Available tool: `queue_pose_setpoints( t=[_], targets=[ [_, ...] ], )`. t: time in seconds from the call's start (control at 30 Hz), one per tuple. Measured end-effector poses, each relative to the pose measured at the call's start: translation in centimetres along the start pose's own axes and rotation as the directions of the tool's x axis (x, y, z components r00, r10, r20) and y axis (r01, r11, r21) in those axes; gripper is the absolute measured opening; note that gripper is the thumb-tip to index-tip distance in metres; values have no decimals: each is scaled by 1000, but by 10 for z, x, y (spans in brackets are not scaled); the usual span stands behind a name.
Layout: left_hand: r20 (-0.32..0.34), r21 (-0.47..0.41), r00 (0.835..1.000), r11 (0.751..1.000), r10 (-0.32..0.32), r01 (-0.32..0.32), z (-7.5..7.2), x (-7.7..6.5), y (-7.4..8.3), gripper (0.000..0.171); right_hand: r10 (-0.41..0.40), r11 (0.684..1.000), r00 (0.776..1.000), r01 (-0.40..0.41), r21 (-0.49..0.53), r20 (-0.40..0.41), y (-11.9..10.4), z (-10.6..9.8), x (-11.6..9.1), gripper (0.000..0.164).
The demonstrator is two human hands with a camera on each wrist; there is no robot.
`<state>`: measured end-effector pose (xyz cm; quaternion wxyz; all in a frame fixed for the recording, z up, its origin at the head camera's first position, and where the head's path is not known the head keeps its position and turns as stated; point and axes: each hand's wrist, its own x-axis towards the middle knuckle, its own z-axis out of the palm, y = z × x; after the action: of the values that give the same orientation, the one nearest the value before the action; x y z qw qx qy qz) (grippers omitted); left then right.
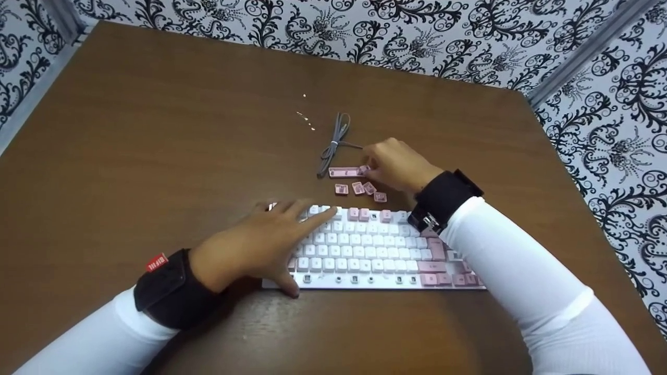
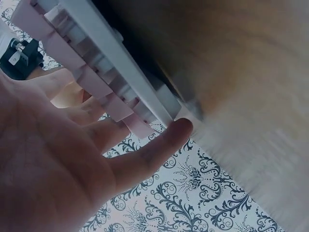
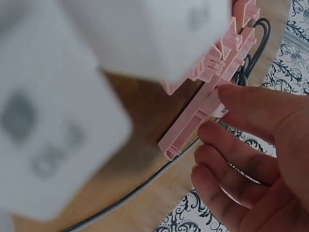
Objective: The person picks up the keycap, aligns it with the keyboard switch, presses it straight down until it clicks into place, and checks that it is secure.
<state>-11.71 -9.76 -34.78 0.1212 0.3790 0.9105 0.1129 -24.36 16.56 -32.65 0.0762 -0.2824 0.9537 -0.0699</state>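
A white keyboard [image 1: 365,252] with white and pink keycaps lies on the table. My left hand [image 1: 260,242] spans its left end with fingers spread, the thumb at the near edge and the index finger stretched over the top row. In the left wrist view the thumb touches the keyboard's edge [image 2: 130,72]. Beyond the keyboard my right hand [image 1: 398,164] pinches a small pink keycap [image 3: 215,104] between thumb and index finger. That keycap is over the right part of a long pink keycap [image 1: 344,172], which lies underside up. Several loose pink keycaps [image 1: 358,188] lie just nearer to me.
A bundled grey cable [image 1: 333,143] lies behind the long keycap, with one strand running toward the right hand. Small pale bits [image 1: 305,120] are scattered farther back on the brown table [image 1: 172,135]. Several switches along the keyboard's front row stand bare of caps.
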Motion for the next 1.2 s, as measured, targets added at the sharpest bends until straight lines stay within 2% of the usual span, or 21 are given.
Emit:
queue_pose_setpoints(
  t=[0.1, 0.37, 0.93, 1.1, 1.2],
  targets=[
    [18, -12, 1000, 1000, -8, 8, 0, 2, -2, 141, 7, 1000, 1000, -7, 7, 6, -1, 0, 0, 19],
    [20, -1, 1000, 1000, 4, -4, 2, 3, -8, 144, -75, 997, 997, 75, 11, -34, -2, -1, 0, 16],
    [31, 2, 999, 1000, 18, -18, 2, 4, -9, 143, -47, 999, 998, 48, 7, -48, -1, 4, -1, 19],
    [45, -5, 999, 1000, 0, 0, 1, 3, -8, 143, -55, 998, 996, 57, 38, -73, -4, 0, -3, 18],
    [51, -13, 999, 1000, -6, 6, 1, 4, -8, 144, -85, 995, 991, 90, 42, -102, -6, -2, -7, 15]
  ],
)
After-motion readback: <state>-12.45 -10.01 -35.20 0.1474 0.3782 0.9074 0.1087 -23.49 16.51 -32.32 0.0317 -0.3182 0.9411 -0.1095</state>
